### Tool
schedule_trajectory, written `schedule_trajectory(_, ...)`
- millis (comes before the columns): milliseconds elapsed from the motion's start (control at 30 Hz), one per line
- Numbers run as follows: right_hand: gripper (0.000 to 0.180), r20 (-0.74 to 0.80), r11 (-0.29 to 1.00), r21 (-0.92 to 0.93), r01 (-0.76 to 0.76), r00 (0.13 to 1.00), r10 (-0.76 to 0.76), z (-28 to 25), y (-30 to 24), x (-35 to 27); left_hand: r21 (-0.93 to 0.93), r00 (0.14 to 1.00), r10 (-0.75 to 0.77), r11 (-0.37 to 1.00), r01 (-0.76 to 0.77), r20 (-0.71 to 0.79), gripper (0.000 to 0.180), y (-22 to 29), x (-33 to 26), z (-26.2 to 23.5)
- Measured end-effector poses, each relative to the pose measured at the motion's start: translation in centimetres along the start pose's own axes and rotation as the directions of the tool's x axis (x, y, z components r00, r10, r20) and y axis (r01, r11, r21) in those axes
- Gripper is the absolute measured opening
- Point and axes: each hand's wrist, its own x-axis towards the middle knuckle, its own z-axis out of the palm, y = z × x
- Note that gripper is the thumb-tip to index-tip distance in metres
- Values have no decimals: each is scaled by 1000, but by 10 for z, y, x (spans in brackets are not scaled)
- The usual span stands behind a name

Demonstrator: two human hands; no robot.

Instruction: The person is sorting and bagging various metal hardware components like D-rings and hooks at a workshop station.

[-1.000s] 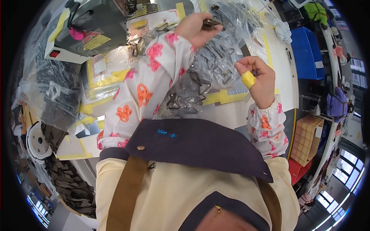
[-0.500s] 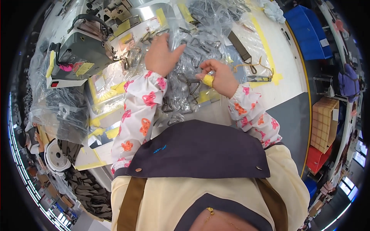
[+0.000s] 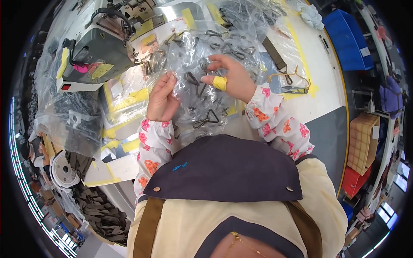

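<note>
Both hands were raised over the white table (image 3: 318,99), working a clear bag (image 3: 215,86) of dark metal clips. The bag lay between the hands, just near of the sewing machine (image 3: 94,56) at far left.

Left hand (image 3: 162,99): fingers curled together, pinching the bag's film at its left side, with one clip (image 3: 192,81) just beside the fingertips. Palm faced right, wrist cocked up out of the floral sleeve (image 3: 148,148).

Right hand (image 3: 230,79): fingers spread part-way and pressed on the film from the right; whether it clamped a clip through the plastic could not be told. One finger wore a yellow cap (image 3: 220,83).

Judgement on doing this step well: the left hand should keep the film taut so a single clip can be isolated from the tangle, and the capped finger should push against metal, not thin plastic, to avoid tearing.

A triangular clip (image 3: 207,118) sat low in the bag. A strap (image 3: 274,53) lay at far right.
</note>
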Motion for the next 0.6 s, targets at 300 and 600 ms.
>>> schedule_trajectory(300,19,504,678,476,-560,806,311,15,-27,-10,-324,975,167,939,-113,144,28,0,-17,11)
schedule_trajectory(600,18,241,978,162,-133,966,91,3,-33,4,-96,971,-121,985,143,206,43,2,-26,2)
